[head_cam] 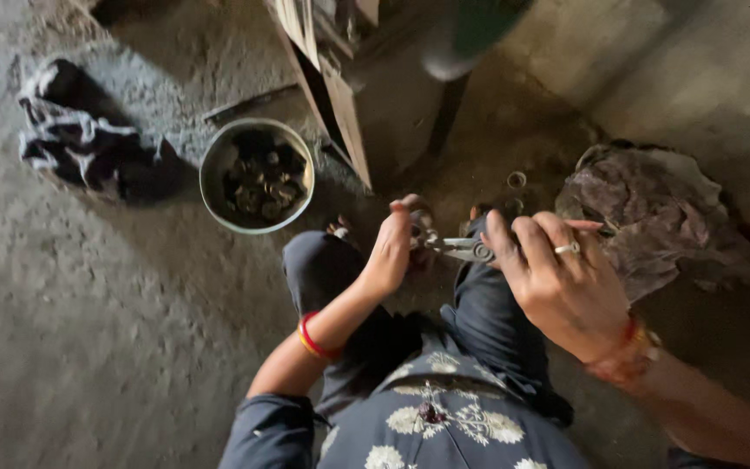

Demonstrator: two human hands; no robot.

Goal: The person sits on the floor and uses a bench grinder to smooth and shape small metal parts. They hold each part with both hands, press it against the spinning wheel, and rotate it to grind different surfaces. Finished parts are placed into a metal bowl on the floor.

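Right grip: right hand (566,282), ring on one finger, is closed around the handles of a pair of pliers (460,249); the handles are hidden in the palm, the steel nose points toward the other hand.
Left grip: left hand (392,247) is pinched shut on a small part (423,227) at the plier tips; the part is too small and blurred to identify.
Plier jaws: nearly closed, meeting the small part just beside the left fingertips.
Position of work: held in the air above the knees of the seated person, over the floor (106,330), not resting on anything.
Step in hand (judgement): the pliers appear to be squeezing or bending the part while the left hand steadies it.
Next move calls for (judgement): firm pressure on the handles, a steady left pinch, fingertips kept out of the jaws.
Metal bowl (216,165): on the floor, up and left of the hands, filled with dark small pieces.
Loose rings (516,181): on the floor just beyond the hands.
Crumpled cloth (661,217): on the floor at the right.
Dark rag (80,139): near the floor's upper left corner.
Wooden frame (340,104): stands beyond the bowl.
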